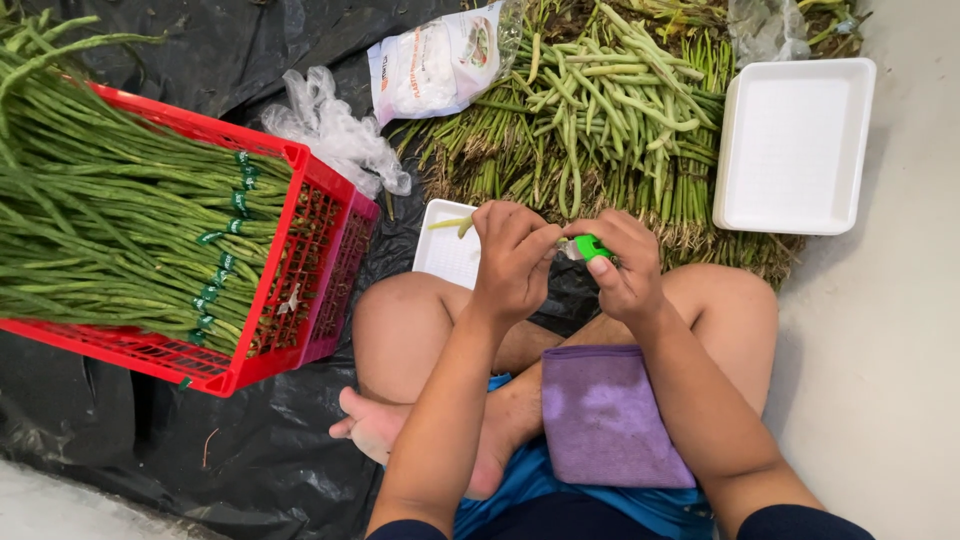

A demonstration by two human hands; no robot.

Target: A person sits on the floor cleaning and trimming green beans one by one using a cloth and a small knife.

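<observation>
Left hand: I see my left hand [512, 255] raised over my crossed legs, its fingers curled in tight and pressed together around something I cannot make out; a short green stem piece [452, 224] shows just beside its knuckles, and whether the fingers touch it I cannot tell.

Right hand: my right hand [622, 262] sits just beside the left, the two nearly touching, fingers folded and pinching a small bright green tool [592, 246] that points toward the left hand.

Small tray: a white foam tray [447, 252] lies on the black sheet right under and behind my left hand, partly hidden by it.

Cloth: a purple cloth [606, 412] lies draped over my lap, below the right wrist.

Loose pile: a heap of green stalks [600, 120] is spread on the ground ahead of both hands, root ends toward me.

Stacked trays: a stack of white foam trays [795, 145] rests to the right of that heap, touching its edge.

Crate: a red plastic crate [300, 290] stands well to my left, filled with bundled long green stalks [110, 230] tied with green bands.

Bags: a crumpled clear plastic bag [335, 130] lies between crate and heap, and a printed white packet [435, 62] lies just beyond it.

Ground: a black plastic sheet [150, 440] covers the floor under the crate and my legs.
</observation>
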